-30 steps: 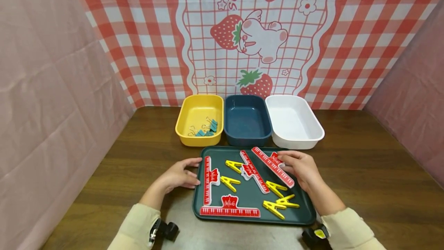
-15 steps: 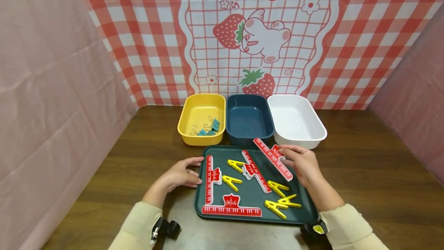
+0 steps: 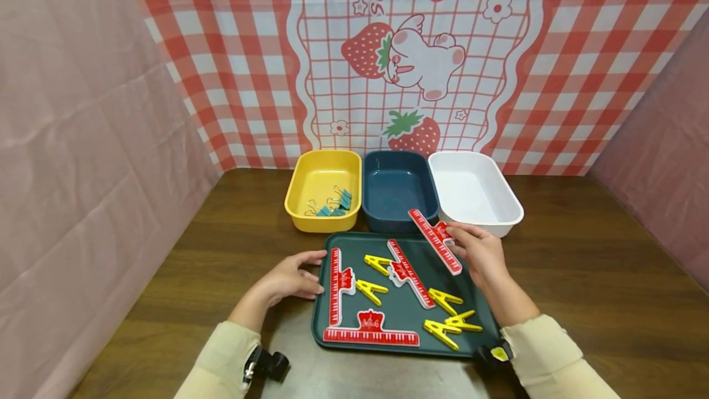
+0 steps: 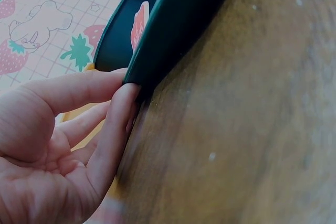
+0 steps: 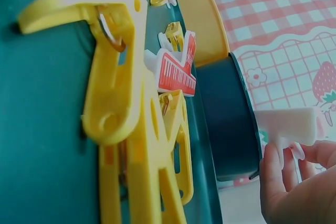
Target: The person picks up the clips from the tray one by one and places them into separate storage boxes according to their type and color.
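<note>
My left hand (image 3: 289, 276) rests at the left edge of the dark green tray (image 3: 354, 297), its fingertips touching the rim with thumb and forefinger apart. With my right hand (image 3: 480, 255) I pinch a red piano-key music clip (image 3: 429, 233) by its tab, raised over the tray's far right edge, its upper end overlapping the blue bin. In the right wrist view, the pale back of that music clip (image 5: 291, 123) shows. On the tray lie 3 more red music clips (image 3: 371, 329), one along the left side, and several yellow clothespins (image 3: 441, 332).
Three bins stand in a row behind the tray. The yellow bin (image 3: 296, 219) contains several teal binder clips (image 3: 339, 203). Beside it are a dark blue bin (image 3: 397, 186) and a white bin (image 3: 471, 186). A checked strawberry cloth (image 3: 249, 79) hangs behind them.
My right hand has lifted the red music clip off the tray and moved it away from me, toward the blue and white bins. My left hand has stayed at the tray's edge.
</note>
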Demonstrator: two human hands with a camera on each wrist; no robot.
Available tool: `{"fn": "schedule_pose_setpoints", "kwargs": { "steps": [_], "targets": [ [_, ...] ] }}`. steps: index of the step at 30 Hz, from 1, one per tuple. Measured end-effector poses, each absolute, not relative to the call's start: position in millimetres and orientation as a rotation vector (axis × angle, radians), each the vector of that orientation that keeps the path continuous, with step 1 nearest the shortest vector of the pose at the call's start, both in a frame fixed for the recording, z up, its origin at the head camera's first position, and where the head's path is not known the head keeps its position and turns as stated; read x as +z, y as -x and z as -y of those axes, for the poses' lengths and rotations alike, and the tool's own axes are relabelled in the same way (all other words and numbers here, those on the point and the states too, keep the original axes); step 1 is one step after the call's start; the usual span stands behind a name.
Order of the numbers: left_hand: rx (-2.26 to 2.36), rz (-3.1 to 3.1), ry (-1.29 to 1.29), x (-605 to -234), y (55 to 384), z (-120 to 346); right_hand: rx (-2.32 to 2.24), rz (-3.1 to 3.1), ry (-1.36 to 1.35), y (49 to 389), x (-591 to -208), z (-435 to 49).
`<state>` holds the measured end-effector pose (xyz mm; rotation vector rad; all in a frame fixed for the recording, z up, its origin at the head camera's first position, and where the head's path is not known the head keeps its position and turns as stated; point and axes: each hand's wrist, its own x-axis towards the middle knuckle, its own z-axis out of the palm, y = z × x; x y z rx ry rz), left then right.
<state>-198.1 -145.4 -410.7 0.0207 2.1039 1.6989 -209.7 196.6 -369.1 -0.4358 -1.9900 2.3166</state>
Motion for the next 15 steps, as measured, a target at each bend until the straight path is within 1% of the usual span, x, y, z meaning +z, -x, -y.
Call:
{"fn": "schedule_pose_setpoints", "kwargs": {
  "steps": [15],
  "targets": [
    [1.698,-2.107,-0.024,-410,197,145,2.322,1.927,0.41,226,-373,-188]
  ]
}}
